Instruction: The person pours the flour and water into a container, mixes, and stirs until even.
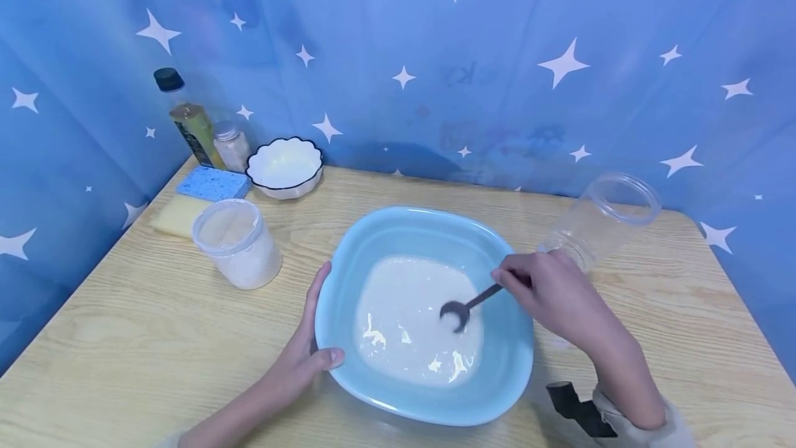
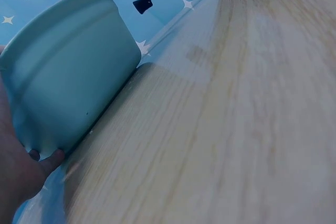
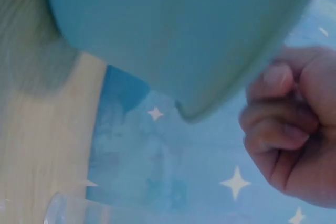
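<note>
Wrench [image 1: 463, 310], stiff, heavy metal, likely slippery wet; right hand [image 1: 547, 289] pinches its handle end; left hand [image 1: 305, 351] clasps the basin [image 1: 429, 399] rim

Your basin and wrench on the wooden table

You are looking at a light blue basin [image 1: 429, 393] that is standing upright and holding milky white liquid [image 1: 407, 323]. A dark open-end wrench [image 1: 463, 310] is leaning in it, its open head dipping into the liquid right of the middle.
</note>
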Demonstrator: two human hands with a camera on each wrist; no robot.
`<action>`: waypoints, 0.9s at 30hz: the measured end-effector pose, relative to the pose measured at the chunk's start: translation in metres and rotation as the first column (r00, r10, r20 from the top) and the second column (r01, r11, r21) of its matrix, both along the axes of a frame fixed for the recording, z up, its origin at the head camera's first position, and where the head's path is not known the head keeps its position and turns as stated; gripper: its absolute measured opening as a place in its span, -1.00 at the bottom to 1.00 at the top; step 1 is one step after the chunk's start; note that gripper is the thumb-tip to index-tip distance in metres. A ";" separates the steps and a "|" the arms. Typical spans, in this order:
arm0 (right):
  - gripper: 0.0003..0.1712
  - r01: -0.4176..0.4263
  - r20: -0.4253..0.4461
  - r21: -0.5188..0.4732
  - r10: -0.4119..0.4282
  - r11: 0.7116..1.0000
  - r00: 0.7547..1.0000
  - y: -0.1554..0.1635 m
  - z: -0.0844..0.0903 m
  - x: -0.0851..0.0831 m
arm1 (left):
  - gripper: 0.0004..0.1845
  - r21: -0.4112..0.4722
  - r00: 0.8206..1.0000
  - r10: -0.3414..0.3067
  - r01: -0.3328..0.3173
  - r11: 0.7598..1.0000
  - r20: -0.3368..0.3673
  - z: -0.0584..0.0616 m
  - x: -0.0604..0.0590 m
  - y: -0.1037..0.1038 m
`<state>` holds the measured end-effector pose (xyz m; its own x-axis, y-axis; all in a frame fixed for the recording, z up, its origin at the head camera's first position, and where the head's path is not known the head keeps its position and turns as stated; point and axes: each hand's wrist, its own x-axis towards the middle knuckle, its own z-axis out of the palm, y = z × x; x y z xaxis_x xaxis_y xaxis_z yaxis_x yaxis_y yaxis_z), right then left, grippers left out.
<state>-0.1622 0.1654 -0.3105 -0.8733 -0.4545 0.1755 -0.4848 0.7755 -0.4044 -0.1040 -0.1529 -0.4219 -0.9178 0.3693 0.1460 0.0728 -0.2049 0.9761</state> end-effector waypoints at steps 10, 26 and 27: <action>-0.81 -0.082 -0.038 -0.108 0.078 0.991 0.996 -0.025 -0.016 -0.001 | 0.03 0.019 1.000 -0.012 0.012 1.000 -0.011 -0.001 -0.001 0.000; -0.75 0.158 -0.016 -0.168 -0.163 0.973 0.987 -0.022 -0.004 0.003 | 0.04 0.008 1.000 -0.003 0.003 1.000 -0.026 -0.001 -0.002 0.001; -0.75 0.164 -0.009 -0.177 -0.168 0.970 0.986 -0.026 -0.005 0.003 | 0.04 0.008 1.000 0.000 0.001 1.000 -0.027 -0.001 -0.002 0.000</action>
<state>-0.1595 0.1397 -0.3158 -0.9286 -0.2637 0.2611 -0.3663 0.7642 -0.5308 -0.1062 -0.1529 -0.4227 -0.9133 0.3686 0.1733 0.0987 -0.2125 0.9722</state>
